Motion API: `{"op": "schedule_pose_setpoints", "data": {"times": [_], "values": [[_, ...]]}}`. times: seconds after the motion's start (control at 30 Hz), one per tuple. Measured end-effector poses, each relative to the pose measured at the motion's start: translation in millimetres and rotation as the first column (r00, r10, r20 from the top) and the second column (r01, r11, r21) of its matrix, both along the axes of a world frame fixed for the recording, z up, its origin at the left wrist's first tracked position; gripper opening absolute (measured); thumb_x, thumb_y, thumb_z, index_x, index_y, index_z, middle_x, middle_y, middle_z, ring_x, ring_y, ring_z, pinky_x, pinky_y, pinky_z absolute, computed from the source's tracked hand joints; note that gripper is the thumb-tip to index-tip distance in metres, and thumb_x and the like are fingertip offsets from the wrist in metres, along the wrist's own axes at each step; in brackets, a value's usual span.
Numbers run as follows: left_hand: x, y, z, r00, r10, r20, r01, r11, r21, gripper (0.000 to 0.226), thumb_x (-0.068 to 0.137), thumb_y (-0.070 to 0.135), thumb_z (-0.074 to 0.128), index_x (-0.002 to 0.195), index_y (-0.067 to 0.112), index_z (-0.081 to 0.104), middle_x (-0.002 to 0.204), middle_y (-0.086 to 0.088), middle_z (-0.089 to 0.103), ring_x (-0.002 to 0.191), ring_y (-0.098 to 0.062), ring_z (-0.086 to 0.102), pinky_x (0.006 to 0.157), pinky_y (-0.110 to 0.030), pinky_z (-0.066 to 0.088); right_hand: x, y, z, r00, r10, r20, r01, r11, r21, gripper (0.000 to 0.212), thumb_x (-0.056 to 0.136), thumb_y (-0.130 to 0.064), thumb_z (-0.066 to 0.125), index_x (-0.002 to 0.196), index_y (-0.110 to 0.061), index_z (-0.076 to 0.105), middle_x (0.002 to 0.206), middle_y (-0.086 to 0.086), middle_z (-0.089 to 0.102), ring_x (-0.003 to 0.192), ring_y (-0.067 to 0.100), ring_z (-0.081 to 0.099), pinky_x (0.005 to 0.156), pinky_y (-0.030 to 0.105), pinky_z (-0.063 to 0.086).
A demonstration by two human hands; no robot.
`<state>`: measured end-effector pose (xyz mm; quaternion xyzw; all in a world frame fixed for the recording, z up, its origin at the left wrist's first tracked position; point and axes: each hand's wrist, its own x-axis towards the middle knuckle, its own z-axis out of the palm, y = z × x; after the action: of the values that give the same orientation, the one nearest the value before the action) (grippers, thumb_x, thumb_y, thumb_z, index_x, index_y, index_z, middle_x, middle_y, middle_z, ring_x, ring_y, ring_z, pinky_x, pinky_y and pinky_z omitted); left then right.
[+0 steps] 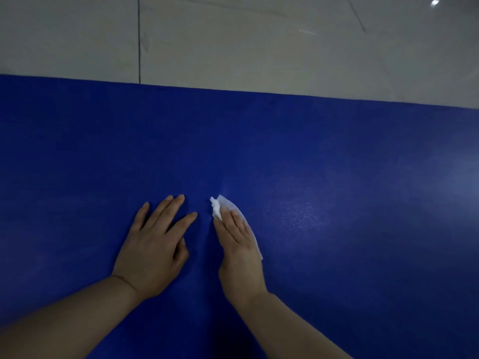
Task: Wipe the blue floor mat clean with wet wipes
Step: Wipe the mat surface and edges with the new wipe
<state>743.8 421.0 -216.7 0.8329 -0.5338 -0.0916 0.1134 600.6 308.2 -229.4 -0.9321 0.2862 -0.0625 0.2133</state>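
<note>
Wiping underway: right hand (pixel 237 237) pressing wet wipe (pixel 223 207) flat-fingered on blue floor mat (pixel 337 156); left hand (pixel 153 244) bracing, fingers spread; next stroke probably toward 12 o'clock.

Pale grey glossy tiled floor (pixel 259 47), dark grout line; directly on it, large flat blue textured mat (pixel 103 151).

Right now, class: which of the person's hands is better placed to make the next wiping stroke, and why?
The right hand: its flat fingers already press the white wet wipe onto the blue mat. The left hand rests bare on the mat.
</note>
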Motion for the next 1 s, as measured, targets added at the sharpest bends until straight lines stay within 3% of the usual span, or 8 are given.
{"op": "schedule_pose_setpoints", "data": {"times": [0.13,0.2,0.27,0.37,0.5,0.7,0.8,1.0], "values": [[0,0,0,1.000,0.000,0.003,0.000,1.000,0.002,0.052,0.087,0.029,0.031,0.130,0.015,0.057,0.149,-0.012,0.039,0.139,-0.024,0.031,0.113,-0.052,0.019,-9,-20,13,0.988,0.151,-0.011,-0.151,0.988,0.013,0.087,0.060,0.023,0.063,0.140,-0.005,0.044,0.150,0.009,0.038,0.140,0.021,0.030,0.118,0.034,0.007],[0,0,0,1.000,0.002,0.006,-0.002,1.000,0.003,0.052,0.087,0.028,0.031,0.130,0.015,0.057,0.149,-0.012,0.039,0.139,-0.024,0.031,0.113,-0.052,0.021,-14,-36,18,0.987,0.160,-0.033,-0.161,0.986,-0.044,0.094,0.058,0.026,0.060,0.143,-0.009,0.042,0.151,0.006,0.036,0.141,0.019,0.028,0.118,0.033,0.019],[0,0,-1,1.000,0.004,0.011,-0.004,1.000,0.004,0.052,0.087,0.029,0.031,0.130,0.016,0.057,0.149,-0.011,0.039,0.138,-0.024,0.031,0.113,-0.053,0.022,-25,-53,20,0.999,0.041,-0.031,-0.043,0.997,-0.058,0.097,0.064,0.028,0.050,0.148,-0.017,0.033,0.157,-0.005,0.025,0.144,0.013,0.022,0.117,0.037,0.025],[0,0,-1,1.000,0.011,0.009,-0.011,1.000,0.006,0.052,0.087,0.029,0.031,0.130,0.016,0.057,0.149,-0.011,0.039,0.138,-0.024,0.033,0.113,-0.052,0.021,-37,-66,24,0.973,-0.230,0.013,0.230,0.973,0.023,0.101,0.070,0.030,0.038,0.151,-0.028,0.021,0.157,-0.021,0.012,0.145,0.001,0.008,0.120,0.032,0.015],[-1,0,0,1.000,0.008,0.023,-0.009,1.000,0.022,0.053,0.087,0.028,0.030,0.129,0.016,0.058,0.148,-0.011,0.041,0.137,-0.025,0.035,0.112,-0.051,0.020,-27,-42,21,0.951,-0.309,-0.019,0.310,0.950,0.027,0.096,0.077,0.025,0.038,0.152,-0.026,0.007,0.157,-0.016,-0.003,0.142,0.000,-0.007,0.120,0.030,0.009],[-1,1,0,1.000,0.011,0.027,-0.012,0.999,0.037,0.054,0.087,0.028,0.029,0.131,0.016,0.057,0.148,-0.011,0.040,0.138,-0.025,0.036,0.112,-0.052,0.022,-6,2,13,0.998,-0.058,0.024,0.057,0.997,0.045,0.092,0.070,0.024,0.055,0.148,-0.013,0.025,0.157,-0.002,0.019,0.144,0.014,0.013,0.117,0.035,0.011],[0,1,0,1.000,0.004,0.031,-0.005,1.000,0.031,0.053,0.087,0.027,0.030,0.130,0.016,0.057,0.148,-0.011,0.041,0.137,-0.025,0.036,0.112,-0.050,0.021,-16,-12,20,0.994,0.110,0.011,-0.110,0.994,0.004,0.095,0.070,0.026,0.047,0.151,-0.017,0.024,0.159,-0.005,0.016,0.146,0.011,0.012,0.119,0.034,0.014],[1,1,-1,1.000,0.000,0.028,0.000,1.000,0.014,0.052,0.088,0.027,0.030,0.129,0.016,0.059,0.148,-0.011,0.042,0.136,-0.026,0.039,0.112,-0.050,0.021,-58,-59,20,0.956,-0.291,-0.035,0.288,0.956,-0.061,0.105,0.067,0.029,0.039,0.153,-0.024,0.012,0.159,-0.016,0.003,0.146,0.003,0.002,0.118,0.037,0.019]]}}
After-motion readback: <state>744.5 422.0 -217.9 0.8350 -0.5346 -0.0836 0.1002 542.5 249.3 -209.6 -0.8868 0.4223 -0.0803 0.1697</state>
